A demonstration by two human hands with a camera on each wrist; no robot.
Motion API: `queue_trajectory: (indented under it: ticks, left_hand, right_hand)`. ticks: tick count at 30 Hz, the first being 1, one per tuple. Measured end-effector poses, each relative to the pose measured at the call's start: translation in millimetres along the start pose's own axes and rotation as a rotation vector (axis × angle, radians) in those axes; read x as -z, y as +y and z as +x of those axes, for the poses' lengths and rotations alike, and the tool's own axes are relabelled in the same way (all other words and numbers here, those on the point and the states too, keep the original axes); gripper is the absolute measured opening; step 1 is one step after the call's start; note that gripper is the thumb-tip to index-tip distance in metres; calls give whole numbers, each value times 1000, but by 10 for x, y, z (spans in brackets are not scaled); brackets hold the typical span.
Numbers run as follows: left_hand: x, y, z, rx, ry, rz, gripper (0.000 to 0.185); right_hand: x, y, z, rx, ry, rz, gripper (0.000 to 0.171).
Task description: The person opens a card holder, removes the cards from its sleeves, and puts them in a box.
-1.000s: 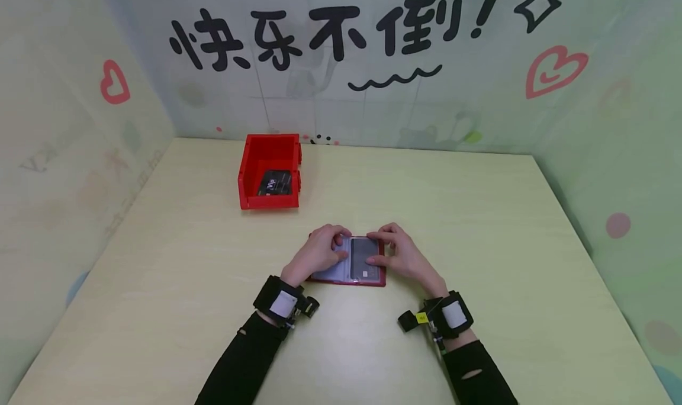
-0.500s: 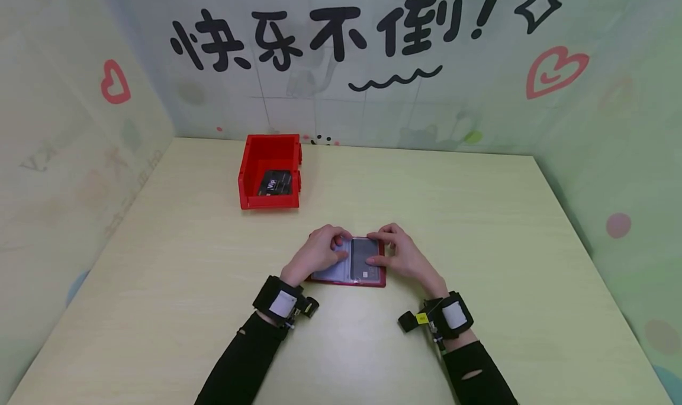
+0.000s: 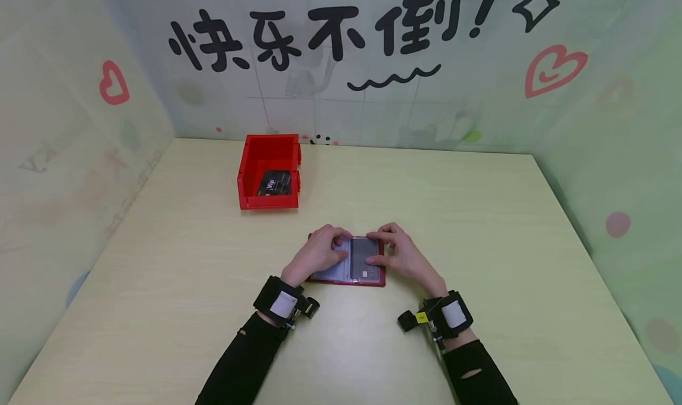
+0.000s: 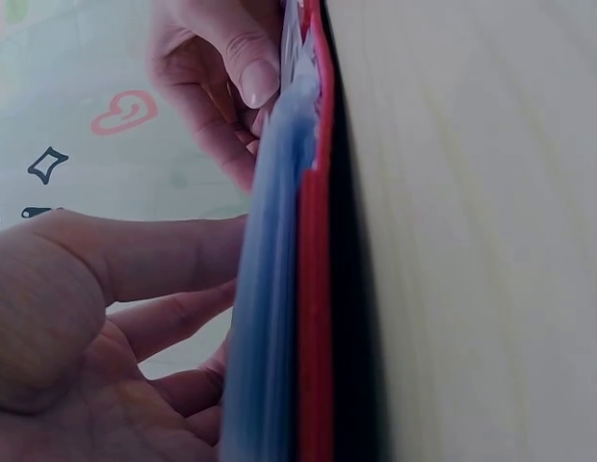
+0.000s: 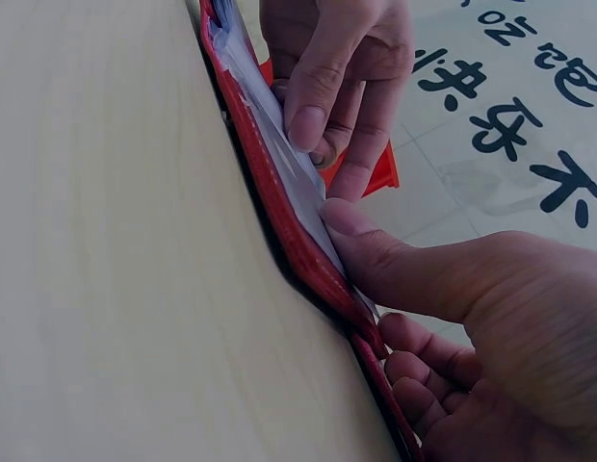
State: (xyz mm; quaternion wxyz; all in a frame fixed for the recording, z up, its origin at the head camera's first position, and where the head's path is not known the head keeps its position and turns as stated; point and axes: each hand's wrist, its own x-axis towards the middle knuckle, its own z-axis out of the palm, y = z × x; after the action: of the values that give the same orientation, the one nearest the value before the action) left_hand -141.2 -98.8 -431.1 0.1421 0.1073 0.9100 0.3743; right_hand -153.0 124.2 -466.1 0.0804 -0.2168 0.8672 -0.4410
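Observation:
A red-covered card holder point(image 3: 347, 283) lies spread on the table, its clear sleeves point(image 4: 263, 298) stacked along the inside. Under the right-hand sleeve a dark card point(image 3: 362, 251) shows. My left hand point(image 3: 315, 254) holds the left pages, thumb on the plastic and index finger at the top edge near the fold. At the other side, my right hand point(image 3: 405, 258) grips the cover's right part. Its thumb point(image 5: 371, 252) presses the sleeve over the card while the other fingers curl at the cover's edge. The sleeves hide some of the left fingertips in the left wrist view.
A red bin point(image 3: 269, 202) stands farther back, left of the card holder, with a dark card marked "Vip" point(image 3: 275, 183) inside. Printed fabric walls point(image 3: 341, 115) enclose the pale tabletop point(image 3: 453, 203) at the back and both sides.

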Motion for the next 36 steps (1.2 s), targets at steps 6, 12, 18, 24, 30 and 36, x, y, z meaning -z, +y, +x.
queue_trajectory:
  ticks: [6,12,18,24,30,36]
  left_hand:
    - [-18,40,-2,-3,14,22,32]
    - [-25,109,46,24,15,52,33]
    - [-3,155,133,63,8,68,30]
    - [11,157,170,88,9,88,31]
    - [15,132,199,95,13,85,28]
    - [17,48,252,121,7,16,26]
  right_hand:
    - [5,6,2,-13,-2,-6,51]
    - [0,13,12,-1,-2,-20,51]
    - [4,39,14,35,9,-33,51]
    - [-2,35,14,29,6,-24,53]
    - [-11,31,20,24,9,-18,53]
    - [-18,35,24,25,21,-35,53]
